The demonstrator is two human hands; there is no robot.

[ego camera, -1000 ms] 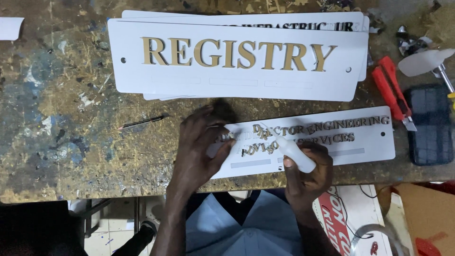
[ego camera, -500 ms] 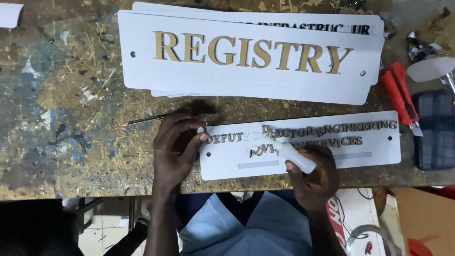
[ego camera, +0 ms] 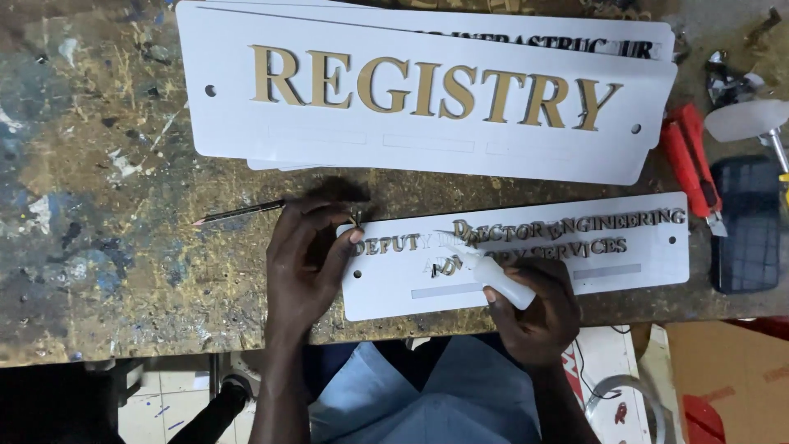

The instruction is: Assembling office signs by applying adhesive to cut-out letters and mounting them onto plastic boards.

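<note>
A small white sign plate (ego camera: 625,267) with gold cut-out letters lies on the worn workbench (ego camera: 99,247) near its front edge. My left hand (ego camera: 308,259) rests at the plate's left end, fingertips pinching a small gold letter at the top-left corner. My right hand (ego camera: 534,308) grips a small white squeeze bottle (ego camera: 493,275), its nozzle pointing up-left at the loose letters in the plate's middle. Several letters there sit crooked.
Large white sign plates (ego camera: 427,140) with big gold letters are stacked behind. A pencil (ego camera: 238,214) lies left of my left hand. At the right are a red utility knife (ego camera: 690,156) and a dark phone (ego camera: 744,222). A cardboard box (ego camera: 731,378) sits below the bench.
My left hand has slid left from the middle of the small plate to its left end, uncovering the first word. The right hand with the bottle has stayed put.
</note>
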